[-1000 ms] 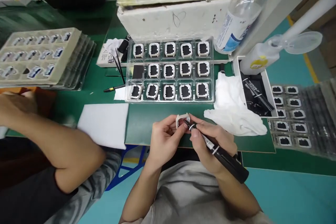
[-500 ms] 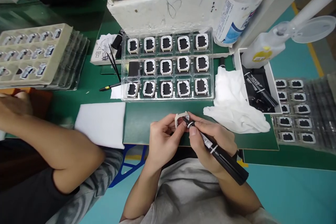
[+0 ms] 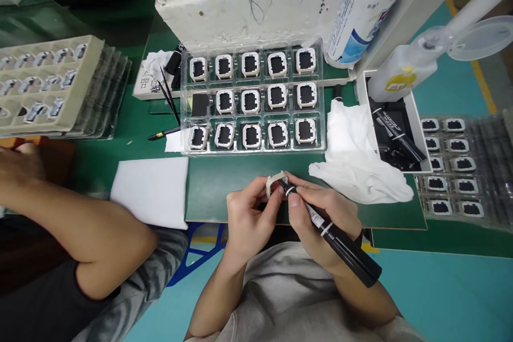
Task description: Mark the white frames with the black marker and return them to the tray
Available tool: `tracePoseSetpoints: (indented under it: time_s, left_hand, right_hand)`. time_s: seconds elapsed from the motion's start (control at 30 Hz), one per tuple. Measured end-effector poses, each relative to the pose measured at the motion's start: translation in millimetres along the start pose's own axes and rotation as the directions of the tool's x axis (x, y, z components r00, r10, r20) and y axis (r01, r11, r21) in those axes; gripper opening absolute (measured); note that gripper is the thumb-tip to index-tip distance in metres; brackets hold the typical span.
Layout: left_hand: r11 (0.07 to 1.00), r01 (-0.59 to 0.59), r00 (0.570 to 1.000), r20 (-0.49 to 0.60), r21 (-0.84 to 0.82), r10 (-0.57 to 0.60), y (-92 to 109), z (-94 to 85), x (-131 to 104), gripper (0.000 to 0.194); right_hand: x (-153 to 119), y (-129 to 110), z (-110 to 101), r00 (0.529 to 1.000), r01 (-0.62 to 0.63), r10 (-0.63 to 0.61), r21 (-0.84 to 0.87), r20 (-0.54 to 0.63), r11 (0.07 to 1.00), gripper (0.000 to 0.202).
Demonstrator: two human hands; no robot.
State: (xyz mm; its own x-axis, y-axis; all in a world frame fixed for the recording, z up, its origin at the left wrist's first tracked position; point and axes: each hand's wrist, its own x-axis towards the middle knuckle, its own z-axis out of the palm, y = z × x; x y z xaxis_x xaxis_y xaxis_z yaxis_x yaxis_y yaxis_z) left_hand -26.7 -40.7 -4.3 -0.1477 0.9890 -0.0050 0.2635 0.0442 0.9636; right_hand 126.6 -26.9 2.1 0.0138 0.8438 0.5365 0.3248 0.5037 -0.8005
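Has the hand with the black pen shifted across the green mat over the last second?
No. The right hand and pen sit at the same spot near the mat's front edge, tip at the white frame; only the camera drifted.

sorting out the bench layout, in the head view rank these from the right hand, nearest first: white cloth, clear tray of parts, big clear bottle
From the right hand:
1. white cloth, just beyond it, to the right.
2. clear tray of parts, farther back, toward the left.
3. big clear bottle, farthest, at the back right.
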Motion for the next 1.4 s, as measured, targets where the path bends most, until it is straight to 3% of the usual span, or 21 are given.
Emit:
tracePoseSetpoints:
  time_s: [0.2, 0.4, 0.47, 0.53, 0.63, 0.8, 0.87, 1.07, 1.27, 1.4]
  left_hand:
    - [0.996, -0.032, 0.999, -0.022, 0.08, 0.034, 0, 2.7, -4, 0.023]
    - [1.0, 0.01, 1.0, -0.02, -0.005, -0.01, 3, 0.7, 1, 0.017]
    - [0.997, 0.028, 1.0, -0.008, -0.068, -0.028, 4, -0.6, 4, 0.017]
    - [0.995, 0.042, 0.999, -0.001, -0.09, -0.042, 5, -1.3, 5, 0.022]
    - [0.999, 0.044, 0.999, -0.01, -0.023, -0.044, 4, -0.3, 2, 0.028]
    - [0.994, -0.044, 0.998, -0.039, 0.097, 0.048, 1, 2.5, -3, 0.019]
    - [0.995, -0.054, 0.998, -0.029, 0.081, 0.057, 0, 2.6, -2, 0.018]
    - [0.993, -0.093, 0.995, -0.028, 0.071, 0.095, 5, 2.4, 0, 0.016]
    - [0.988, -0.138, 0.989, -0.038, 0.065, 0.14, 2, 3.2, -1, 0.006]
    - [0.993, -0.111, 0.994, -0.015, 0.027, 0.112, 0, 2.6, -1, 0.006]
  right_hand:
    - [1, 0, 10, 0.977, 0.202, -0.208, -0.096, -0.056, 0.975, 0.034]
    - [2, -1, 0, 0.998, -0.063, 0.063, 0.04, 0.003, 0.997, 0.018]
    - [3, -1, 0, 0.999, -0.042, 0.041, 0.031, 0.022, 0.999, 0.018]
    - [4, -1, 1, 0.998, 0.064, -0.064, -0.028, 0.026, 0.998, 0.022]
    - [4, -1, 4, 0.986, 0.165, -0.165, -0.088, 0.007, 0.982, 0.025]
    - [1, -1, 1, 0.999, -0.035, 0.035, 0.036, -0.022, 0.999, 0.018]
    - [0, -1, 0, 0.999, -0.051, 0.052, 0.024, -0.013, 0.998, 0.021]
    - [2, 1, 5, 0.985, 0.17, -0.171, -0.07, -0.02, 0.983, 0.021]
    - [3, -2, 1, 0.999, -0.016, 0.018, 0.062, -0.039, 0.998, 0.019]
    - [6, -3, -2, 0.998, -0.056, 0.056, 0.052, -0.006, 0.997, 0.017]
